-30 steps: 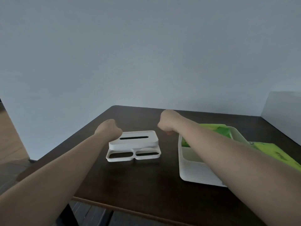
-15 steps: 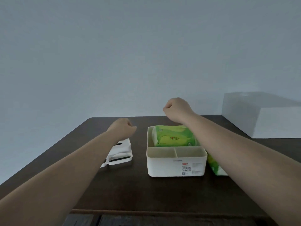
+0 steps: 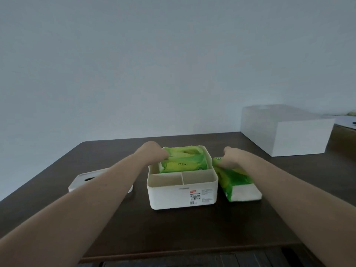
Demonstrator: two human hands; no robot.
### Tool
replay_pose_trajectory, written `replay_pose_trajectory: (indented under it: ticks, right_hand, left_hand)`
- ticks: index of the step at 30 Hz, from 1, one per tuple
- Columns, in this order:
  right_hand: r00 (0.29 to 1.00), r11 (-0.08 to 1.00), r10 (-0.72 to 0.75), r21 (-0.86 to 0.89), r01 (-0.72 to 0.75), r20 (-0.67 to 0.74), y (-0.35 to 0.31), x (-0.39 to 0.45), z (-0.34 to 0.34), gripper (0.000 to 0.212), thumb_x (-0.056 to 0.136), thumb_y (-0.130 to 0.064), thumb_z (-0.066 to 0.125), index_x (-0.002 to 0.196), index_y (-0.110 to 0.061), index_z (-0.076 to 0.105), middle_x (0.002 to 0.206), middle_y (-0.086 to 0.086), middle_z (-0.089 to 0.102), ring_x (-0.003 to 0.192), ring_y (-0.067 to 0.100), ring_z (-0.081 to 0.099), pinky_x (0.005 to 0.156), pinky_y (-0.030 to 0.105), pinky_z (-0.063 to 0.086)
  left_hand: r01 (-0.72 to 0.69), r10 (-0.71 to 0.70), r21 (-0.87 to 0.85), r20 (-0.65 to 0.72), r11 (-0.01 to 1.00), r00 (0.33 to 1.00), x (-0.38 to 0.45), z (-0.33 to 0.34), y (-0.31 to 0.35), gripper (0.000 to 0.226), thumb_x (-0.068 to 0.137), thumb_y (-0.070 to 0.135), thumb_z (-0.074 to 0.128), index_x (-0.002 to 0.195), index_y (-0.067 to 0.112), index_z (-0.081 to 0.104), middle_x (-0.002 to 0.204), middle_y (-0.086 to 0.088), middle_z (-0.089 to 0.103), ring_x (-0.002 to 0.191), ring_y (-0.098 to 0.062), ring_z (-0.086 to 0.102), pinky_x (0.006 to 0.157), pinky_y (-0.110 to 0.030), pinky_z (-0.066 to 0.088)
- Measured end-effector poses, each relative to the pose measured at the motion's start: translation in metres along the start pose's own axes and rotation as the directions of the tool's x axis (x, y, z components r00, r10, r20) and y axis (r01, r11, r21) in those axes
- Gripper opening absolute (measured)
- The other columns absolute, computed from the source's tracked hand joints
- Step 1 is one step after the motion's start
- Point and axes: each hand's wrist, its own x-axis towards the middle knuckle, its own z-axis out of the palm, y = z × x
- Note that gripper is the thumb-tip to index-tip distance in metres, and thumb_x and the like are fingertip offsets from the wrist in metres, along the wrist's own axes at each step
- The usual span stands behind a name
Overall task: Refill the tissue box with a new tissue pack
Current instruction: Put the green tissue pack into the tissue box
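Observation:
The white tissue box [image 3: 179, 197] stands open at the middle of the dark table, with two small front compartments. A green tissue pack [image 3: 185, 162] lies in its back compartment, and my left hand [image 3: 152, 153] grips that pack's left end. A second green tissue pack [image 3: 234, 180] lies on the table just right of the box, its white end facing me. My right hand [image 3: 232, 157] is closed on the far end of this second pack. The box's white lid [image 3: 84, 178] lies flat to the left, partly hidden by my left forearm.
A large white box [image 3: 285, 130] sits at the back right of the dark table [image 3: 173, 232]. The table's near edge runs along the bottom of the view, and a plain wall stands behind.
Both fists, held above the table before, have dropped: the left onto the pack inside the box, the right onto the pack beside it. The view has shifted right and downward.

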Motion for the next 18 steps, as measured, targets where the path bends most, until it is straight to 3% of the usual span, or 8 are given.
replay_pose_trajectory:
  ticks: [5,11,14,18]
  right_hand:
    - [0.997,0.995,0.031,-0.101,-0.023,0.071,0.006,0.006,0.012,0.090,0.081,-0.053,0.058,0.152,-0.019,0.015,0.150,0.013,0.039,0.134,0.036,0.039,0.108,0.048,0.039]
    - [0.995,0.995,0.099,-0.001,-0.099,0.002,0.012,0.018,0.016,0.088,0.065,-0.050,0.056,0.145,-0.037,0.023,0.143,0.017,0.037,0.128,0.040,0.040,0.104,0.052,0.039]
    - [0.995,0.994,0.100,0.038,-0.100,0.001,0.016,0.027,0.012,0.089,0.065,-0.046,0.060,0.146,-0.033,0.025,0.142,0.017,0.038,0.128,0.040,0.040,0.104,0.049,0.040]
    - [0.997,0.994,0.078,0.072,-0.079,0.016,0.020,0.036,0.009,0.087,0.068,-0.042,0.064,0.146,-0.027,0.028,0.140,0.017,0.042,0.127,0.037,0.042,0.103,0.047,0.042]
  left_hand:
    - [-0.027,0.020,-0.156,-0.048,0.987,0.999,0.003,-0.007,0.012,0.029,0.080,0.006,0.051,0.059,0.012,0.033,0.060,-0.001,0.031,0.055,-0.018,0.028,0.051,-0.028,0.022]
    - [-0.082,0.012,-0.474,-0.148,0.877,0.989,0.014,-0.025,0.023,0.031,0.085,0.008,0.054,0.060,0.014,0.037,0.060,-0.004,0.036,0.051,-0.018,0.032,0.039,-0.020,0.026]
    - [-0.100,0.001,-0.578,-0.170,0.810,0.986,0.026,-0.034,0.022,0.030,0.085,0.011,0.055,0.063,0.016,0.036,0.061,-0.004,0.033,0.052,-0.019,0.028,0.049,-0.025,0.019]
    - [-0.114,-0.006,-0.635,-0.184,0.764,0.983,0.039,-0.035,0.020,0.032,0.085,0.012,0.057,0.062,0.017,0.035,0.062,-0.004,0.037,0.054,-0.019,0.032,0.052,-0.027,0.023]
